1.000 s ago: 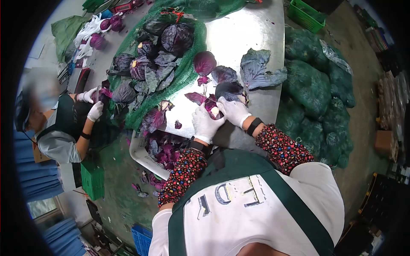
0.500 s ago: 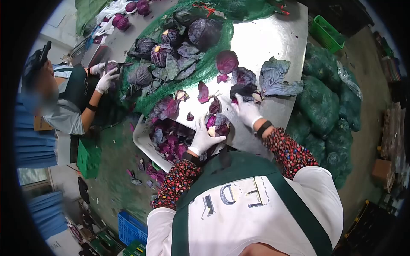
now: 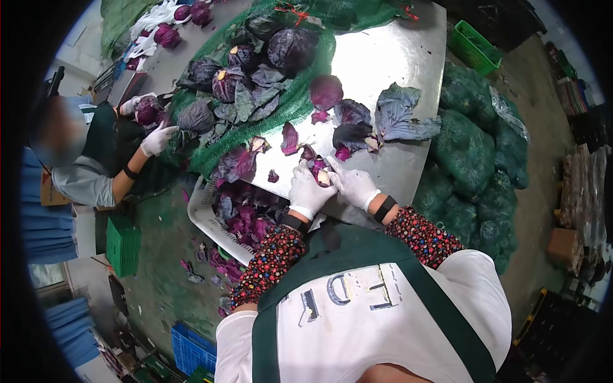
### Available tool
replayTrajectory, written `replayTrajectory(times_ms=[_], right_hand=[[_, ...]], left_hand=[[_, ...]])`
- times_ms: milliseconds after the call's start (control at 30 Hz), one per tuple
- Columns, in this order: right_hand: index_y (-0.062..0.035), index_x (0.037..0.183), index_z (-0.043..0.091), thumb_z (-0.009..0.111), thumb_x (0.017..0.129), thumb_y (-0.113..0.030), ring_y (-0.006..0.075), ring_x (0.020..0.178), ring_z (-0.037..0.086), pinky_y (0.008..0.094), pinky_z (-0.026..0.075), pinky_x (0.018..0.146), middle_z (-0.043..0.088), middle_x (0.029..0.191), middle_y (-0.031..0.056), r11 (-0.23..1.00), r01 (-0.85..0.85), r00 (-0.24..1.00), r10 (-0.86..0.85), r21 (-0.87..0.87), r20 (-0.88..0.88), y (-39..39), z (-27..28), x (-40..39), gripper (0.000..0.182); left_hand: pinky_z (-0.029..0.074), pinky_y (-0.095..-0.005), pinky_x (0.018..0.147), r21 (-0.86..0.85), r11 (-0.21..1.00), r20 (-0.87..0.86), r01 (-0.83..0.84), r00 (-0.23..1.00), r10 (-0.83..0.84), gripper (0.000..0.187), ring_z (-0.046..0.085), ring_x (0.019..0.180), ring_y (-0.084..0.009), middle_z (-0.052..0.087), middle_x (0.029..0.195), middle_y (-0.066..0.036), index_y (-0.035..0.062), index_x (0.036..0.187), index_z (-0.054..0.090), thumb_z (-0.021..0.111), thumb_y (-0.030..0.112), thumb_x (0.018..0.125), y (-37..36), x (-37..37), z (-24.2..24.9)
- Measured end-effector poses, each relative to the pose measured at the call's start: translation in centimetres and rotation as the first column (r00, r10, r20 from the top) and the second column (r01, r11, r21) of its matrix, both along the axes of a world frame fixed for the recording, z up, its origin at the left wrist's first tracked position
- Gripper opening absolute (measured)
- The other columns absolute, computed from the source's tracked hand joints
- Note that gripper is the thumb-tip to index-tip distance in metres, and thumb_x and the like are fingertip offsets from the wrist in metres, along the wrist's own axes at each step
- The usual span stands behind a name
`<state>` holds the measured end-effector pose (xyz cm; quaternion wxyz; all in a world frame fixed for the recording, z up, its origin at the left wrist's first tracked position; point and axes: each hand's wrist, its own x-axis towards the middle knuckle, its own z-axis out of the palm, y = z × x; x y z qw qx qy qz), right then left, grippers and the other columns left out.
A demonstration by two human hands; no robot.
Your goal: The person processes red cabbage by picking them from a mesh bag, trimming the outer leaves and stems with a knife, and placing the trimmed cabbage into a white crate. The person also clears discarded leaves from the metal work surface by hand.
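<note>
My left hand point(image 3: 310, 190), in a white glove, holds a partly peeled red cabbage point(image 3: 323, 177) at the near edge of the metal table point(image 3: 364, 57). From the right, my right hand point(image 3: 355, 185) touches the same cabbage, its fingers closed in on it. Beyond my hands, dark outer leaves point(image 3: 352, 135) and a large bluish leaf point(image 3: 401, 113) lie on the metal. A round purple cabbage point(image 3: 326, 92) sits farther back. Loose purple pieces point(image 3: 290, 138) are scattered to the left of my hands.
A green net point(image 3: 300, 96) holds several dark cabbages. A white crate point(image 3: 203, 214) of purple leaves stands below the table's left edge. Full green net sacks point(image 3: 465, 150) are piled at right. Across the table, a co-worker's gloved hand point(image 3: 157, 140) is beside another cabbage point(image 3: 149, 110).
My right hand has left the dark leaves and come to the cabbage in my left hand. The co-worker's hands have moved apart. The whole view has shifted slightly.
</note>
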<state>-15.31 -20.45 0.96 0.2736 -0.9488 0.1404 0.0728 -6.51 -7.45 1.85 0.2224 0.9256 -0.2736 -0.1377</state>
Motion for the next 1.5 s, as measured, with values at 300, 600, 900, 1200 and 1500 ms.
replayTrajectory(times_ms=[300, 600, 900, 1200, 1500], right_hand=[[0.0024, 0.119, 0.051, 0.043, 0.091, -0.010, 0.0362, 0.099, 0.060, 0.0435, 0.048, 0.083, 0.059, 0.110, 0.0201, 0.970, -0.086, 0.933, 0.159, -0.229, 0.323, -6.0, -10.1, 1.2, 0.032], [0.0028, 0.125, 0.049, 0.059, 0.082, -0.062, 0.0409, 0.110, 0.057, 0.0416, 0.044, 0.094, 0.060, 0.115, 0.0288, 0.880, 0.200, 0.979, -0.201, 0.432, -0.042, -3.0, -1.3, 2.2, 0.078], [0.0010, 0.101, 0.062, 0.071, 0.079, -0.052, 0.0155, 0.064, 0.058, 0.0310, 0.047, 0.060, 0.064, 0.077, 0.0071, 0.740, 0.032, 0.991, 0.062, 0.672, -0.116, -5.5, -2.3, 4.2, 0.058], [-0.0019, 0.092, 0.061, 0.056, 0.088, -0.036, 0.0368, 0.079, 0.066, 0.0446, 0.051, 0.072, 0.066, 0.081, 0.0220, 0.986, -0.145, 0.983, 0.134, 0.086, 0.124, -3.9, -2.5, 4.4, 0.034], [-0.0033, 0.108, 0.061, 0.062, 0.084, -0.043, 0.0349, 0.096, 0.064, 0.0444, 0.050, 0.082, 0.064, 0.107, 0.0190, 0.993, -0.042, 0.992, 0.029, 0.108, 0.122, -5.7, -3.0, 4.6, 0.046]], left_hand=[[0.051, -0.0452, 0.082, 0.058, 0.997, 0.083, 0.055, 0.995, -0.059, 0.107, 0.056, 0.102, -0.0371, 0.048, 0.115, -0.021, -0.0052, 0.132, 0.033, 0.081, 0.055, 0.058, -0.4, -1.2, 0.8], [0.040, -0.0448, 0.099, -0.225, 0.946, 0.073, 0.234, 0.972, -0.223, 0.108, 0.042, 0.120, -0.0379, 0.042, 0.127, -0.024, -0.0024, 0.139, 0.027, 0.084, 0.044, 0.060, 2.7, 0.3, -1.1], [0.034, -0.0408, 0.108, -0.306, 0.944, -0.214, 0.124, 0.957, -0.195, 0.122, 0.041, 0.126, -0.0397, 0.040, 0.135, -0.030, -0.0072, 0.145, 0.014, 0.085, 0.040, 0.058, 2.4, 1.4, -1.6], [0.034, -0.0399, 0.107, -0.211, 0.968, -0.263, 0.132, 0.947, -0.187, 0.108, 0.043, 0.126, -0.0368, 0.044, 0.131, -0.027, -0.0080, 0.139, 0.029, 0.085, 0.039, 0.059, 2.4, 1.7, -0.7], [0.029, -0.0387, 0.111, -0.418, 0.900, -0.316, 0.125, 0.909, -0.273, 0.105, 0.037, 0.131, -0.0342, 0.039, 0.136, -0.023, -0.0013, 0.143, 0.025, 0.085, 0.027, 0.061, 5.2, 0.8, -1.1]])
